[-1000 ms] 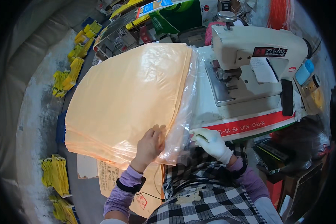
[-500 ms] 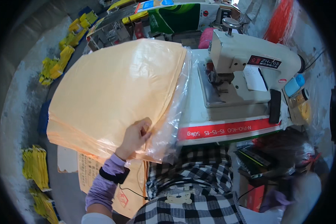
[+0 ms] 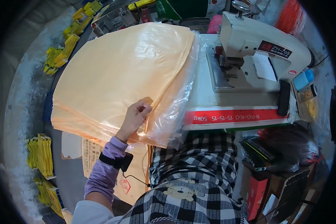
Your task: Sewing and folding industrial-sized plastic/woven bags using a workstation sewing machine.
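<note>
At the worktop (image 3: pixel 202 100), left hand (image 3: pixel 134 115) pinches peach sack (image 3: pixel 112 78), clear plastic (image 3: pixel 172 116) protruding.

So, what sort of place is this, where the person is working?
It is probably a small sewing workshop, perhaps for bags: a white sewing machine is on the right, a stack of peach-coloured sheets lies beside it, and yellow bundles lie at the left.
</note>
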The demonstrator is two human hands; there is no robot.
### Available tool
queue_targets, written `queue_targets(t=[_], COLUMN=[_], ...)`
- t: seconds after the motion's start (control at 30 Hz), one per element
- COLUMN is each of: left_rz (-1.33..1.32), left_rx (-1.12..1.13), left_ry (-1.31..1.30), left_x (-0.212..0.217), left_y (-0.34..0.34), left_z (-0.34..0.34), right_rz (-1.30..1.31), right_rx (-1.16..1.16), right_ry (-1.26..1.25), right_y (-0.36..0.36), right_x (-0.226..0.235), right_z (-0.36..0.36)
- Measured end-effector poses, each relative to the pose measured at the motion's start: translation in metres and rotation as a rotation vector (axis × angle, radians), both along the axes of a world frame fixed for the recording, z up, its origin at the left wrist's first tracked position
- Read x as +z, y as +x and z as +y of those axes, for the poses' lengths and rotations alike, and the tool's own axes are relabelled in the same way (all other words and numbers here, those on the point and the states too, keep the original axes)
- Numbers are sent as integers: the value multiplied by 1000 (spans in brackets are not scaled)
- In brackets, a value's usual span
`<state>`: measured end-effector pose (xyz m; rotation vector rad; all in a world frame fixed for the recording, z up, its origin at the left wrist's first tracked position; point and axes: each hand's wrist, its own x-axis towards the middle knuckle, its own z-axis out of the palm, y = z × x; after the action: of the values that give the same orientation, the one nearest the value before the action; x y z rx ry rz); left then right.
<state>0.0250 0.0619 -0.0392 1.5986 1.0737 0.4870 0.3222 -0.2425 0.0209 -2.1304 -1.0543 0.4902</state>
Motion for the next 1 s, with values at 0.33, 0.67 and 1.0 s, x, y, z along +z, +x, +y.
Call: queue_targets(t=[0.33,0.67,1.0], left_rz=[-265,-16,82], left_rx=[-15,-34,-479], left_ry=[-66,526,783], left_x=[-10,-1,29], left_y=[-11,14,49], left_z=[5,-32,57], right_rz=[-249,665,876], right_rx=[112,436,237], right_ry=[88,200,143], right_y=[-20,-121,-114], right_x=[-35,-57,-112], right_z=[67,236,245])
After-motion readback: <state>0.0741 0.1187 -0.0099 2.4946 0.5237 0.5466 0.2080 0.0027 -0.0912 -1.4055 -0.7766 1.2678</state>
